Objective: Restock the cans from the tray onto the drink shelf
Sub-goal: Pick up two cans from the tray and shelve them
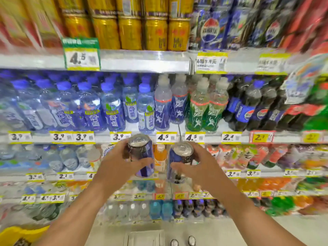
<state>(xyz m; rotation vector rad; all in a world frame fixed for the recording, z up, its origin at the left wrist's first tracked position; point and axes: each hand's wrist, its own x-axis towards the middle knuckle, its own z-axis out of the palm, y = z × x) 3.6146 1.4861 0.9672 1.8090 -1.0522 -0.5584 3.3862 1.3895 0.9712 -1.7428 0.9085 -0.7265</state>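
My left hand [119,162] grips a blue and black can [144,157] with a silver top, held upright at chest height in front of the shelves. My right hand [192,168] grips a second, like can [177,161] just to its right. The two cans hang side by side, a little apart, level with the third shelf's price rail. Low at the bottom edge lies the tray [142,237], pale and partly out of view, with two more can tops [191,240] beside it. The drink shelf [142,59] above carries gold cans [156,31] and blue multipacks [213,27].
Rows of water and sports bottles [110,107] fill the shelf at eye level, dark cola bottles [252,107] to the right. Lower shelves hold juice and tea bottles. A yellow basket [19,234] sits at the bottom left. Price tags line every rail.
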